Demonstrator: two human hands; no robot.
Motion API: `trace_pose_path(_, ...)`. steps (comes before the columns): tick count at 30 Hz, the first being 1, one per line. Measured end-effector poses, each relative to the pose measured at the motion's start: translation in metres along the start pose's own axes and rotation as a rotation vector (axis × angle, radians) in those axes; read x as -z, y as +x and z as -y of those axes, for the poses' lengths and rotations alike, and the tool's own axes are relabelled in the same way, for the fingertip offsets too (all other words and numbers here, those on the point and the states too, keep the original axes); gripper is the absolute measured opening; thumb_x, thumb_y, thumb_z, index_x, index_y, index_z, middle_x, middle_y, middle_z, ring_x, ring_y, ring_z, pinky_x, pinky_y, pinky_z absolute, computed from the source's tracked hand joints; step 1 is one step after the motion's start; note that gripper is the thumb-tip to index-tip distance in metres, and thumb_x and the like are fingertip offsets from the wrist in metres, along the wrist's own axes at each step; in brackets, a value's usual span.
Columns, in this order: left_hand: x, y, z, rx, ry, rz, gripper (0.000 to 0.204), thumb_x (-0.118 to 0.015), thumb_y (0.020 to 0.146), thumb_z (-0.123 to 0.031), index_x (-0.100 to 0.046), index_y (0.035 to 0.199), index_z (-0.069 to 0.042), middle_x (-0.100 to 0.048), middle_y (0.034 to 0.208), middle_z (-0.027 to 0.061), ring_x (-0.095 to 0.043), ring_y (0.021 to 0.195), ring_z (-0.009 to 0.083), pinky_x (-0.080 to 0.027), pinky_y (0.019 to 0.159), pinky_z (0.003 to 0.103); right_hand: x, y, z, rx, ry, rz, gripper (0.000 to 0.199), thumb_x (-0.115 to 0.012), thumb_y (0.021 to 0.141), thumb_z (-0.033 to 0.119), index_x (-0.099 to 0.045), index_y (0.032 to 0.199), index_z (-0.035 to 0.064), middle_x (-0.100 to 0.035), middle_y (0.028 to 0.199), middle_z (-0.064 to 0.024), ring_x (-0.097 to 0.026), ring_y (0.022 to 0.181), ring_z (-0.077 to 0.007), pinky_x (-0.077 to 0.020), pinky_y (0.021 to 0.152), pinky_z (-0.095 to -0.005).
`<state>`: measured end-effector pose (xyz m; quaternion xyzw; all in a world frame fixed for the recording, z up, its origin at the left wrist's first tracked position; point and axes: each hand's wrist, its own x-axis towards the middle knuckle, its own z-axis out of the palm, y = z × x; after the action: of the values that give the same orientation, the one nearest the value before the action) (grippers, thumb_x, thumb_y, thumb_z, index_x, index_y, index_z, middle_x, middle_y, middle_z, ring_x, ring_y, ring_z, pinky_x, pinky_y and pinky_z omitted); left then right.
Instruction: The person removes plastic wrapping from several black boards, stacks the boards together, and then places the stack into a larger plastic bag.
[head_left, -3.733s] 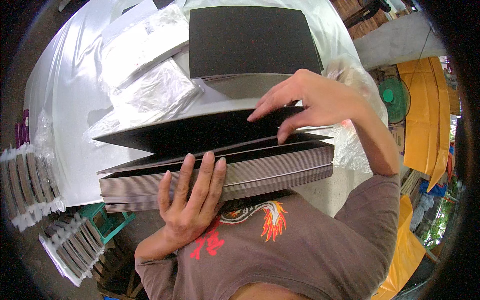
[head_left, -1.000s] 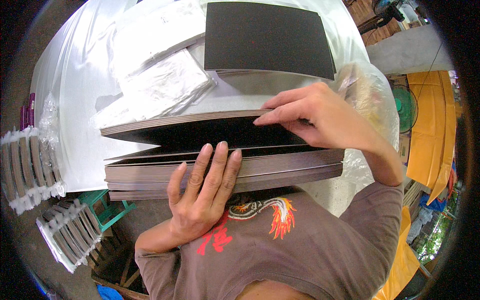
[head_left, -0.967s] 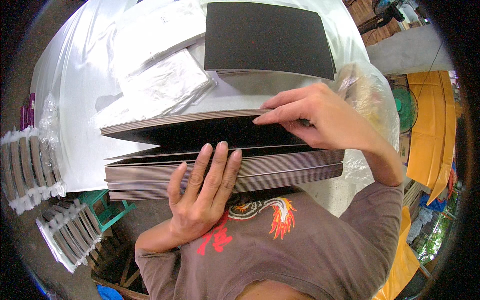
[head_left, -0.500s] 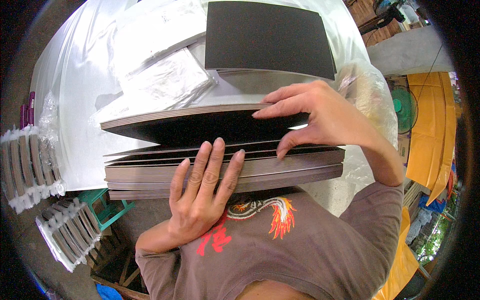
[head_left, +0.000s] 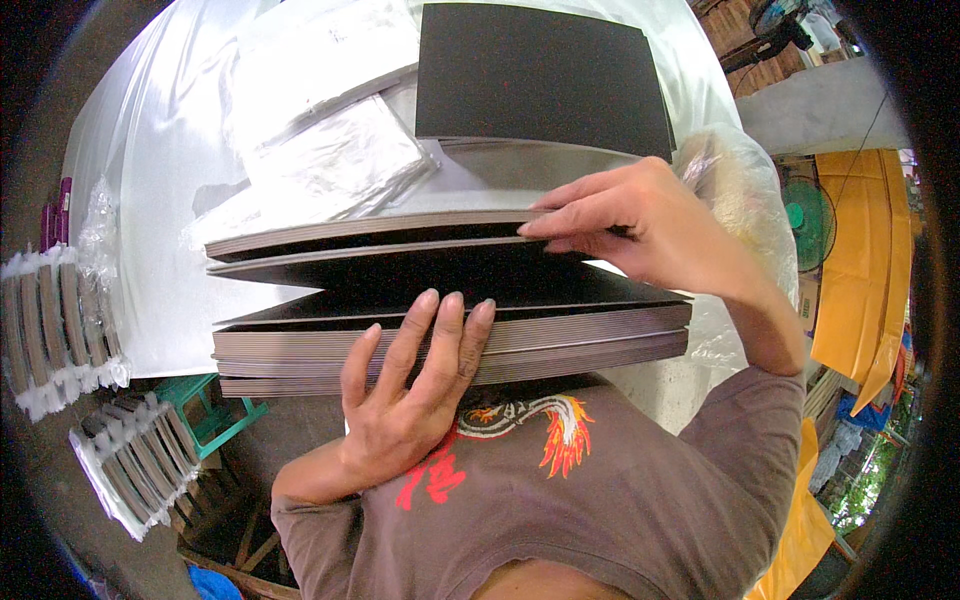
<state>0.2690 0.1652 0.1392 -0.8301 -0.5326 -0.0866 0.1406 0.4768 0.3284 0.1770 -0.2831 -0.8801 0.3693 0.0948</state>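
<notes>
A thick stack of black sheets with grey-brown edges (head_left: 570, 335) stands fanned apart in front of me, against my shirt. My left hand (head_left: 410, 385) rests on the near part of the stack, fingers stretched out over its edges. Between thumb and fingers, my right hand (head_left: 635, 225) pinches the right end of the far black sheets (head_left: 370, 235). A wide dark gap separates these far sheets from the near part. The right thumb tip is partly hidden behind the sheets.
Beyond the stack lies a flat pile of black sheets (head_left: 540, 75) on the white-covered table (head_left: 150, 200). Clear plastic sleeves (head_left: 345, 155) lie left of it. Wrapped bundles (head_left: 60, 325), a green stool (head_left: 205, 425) and a green fan (head_left: 803, 210) stand around the table.
My right thumb has moved away from me, carrying another sheet from the near part to the far sheets. The left hand's fingers have drawn slightly closer together.
</notes>
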Motion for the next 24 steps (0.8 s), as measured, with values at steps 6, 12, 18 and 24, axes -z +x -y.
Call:
trace_pose_path(6, 0.001, 0.002, -0.001, 0.024, -0.030, 0.036, 0.040, -0.045, 0.086, -0.020, -0.056, 0.124, -0.018, -0.054, 0.127, 0.0036, -0.049, 0.120, 0.0176, -0.023, 0.105, 0.039, -0.002, -0.005, -0.006, 0.088, -0.137, 0.006, 0.023, -0.060, 0.077, 0.011, -0.068, 0.099, 0.0090, -0.064, 0.101, -0.0134, -0.062, 0.088, -0.0331, -0.0493, 0.077, -0.0369)
trace_pose_path(12, 0.003, 0.002, 0.000, 0.039, -0.082, 0.078, 0.041, -0.043, 0.087, -0.020, -0.054, 0.127, -0.021, -0.051, 0.131, 0.0093, -0.047, 0.123, 0.0191, -0.022, 0.106, 0.039, -0.003, -0.005, -0.002, 0.078, -0.069, 0.004, 0.045, -0.075, 0.064, 0.028, -0.067, 0.101, 0.0050, -0.061, 0.107, -0.0175, -0.060, 0.096, -0.0330, -0.0476, 0.083, -0.0367)
trace_pose_path(18, 0.004, 0.002, 0.001, 0.031, -0.067, 0.111, 0.042, -0.043, 0.088, -0.021, -0.052, 0.129, -0.024, -0.049, 0.133, 0.0097, -0.044, 0.126, 0.0195, -0.020, 0.107, 0.040, -0.002, -0.003, -0.005, 0.069, -0.059, 0.015, 0.057, -0.079, 0.057, 0.035, -0.066, 0.104, 0.0047, -0.061, 0.108, -0.0178, -0.060, 0.096, -0.0338, -0.0474, 0.084, -0.0368)
trace_pose_path(24, 0.003, 0.003, 0.002, 0.021, -0.070, 0.105, 0.043, -0.042, 0.088, -0.022, -0.051, 0.129, -0.023, -0.049, 0.133, 0.0097, -0.041, 0.128, 0.0200, -0.020, 0.108, 0.041, 0.000, -0.003, -0.006, 0.062, -0.074, 0.052, 0.058, -0.079, 0.056, 0.036, -0.066, 0.104, 0.0058, -0.061, 0.109, -0.0180, -0.060, 0.096, -0.0341, -0.0473, 0.085, -0.0370)
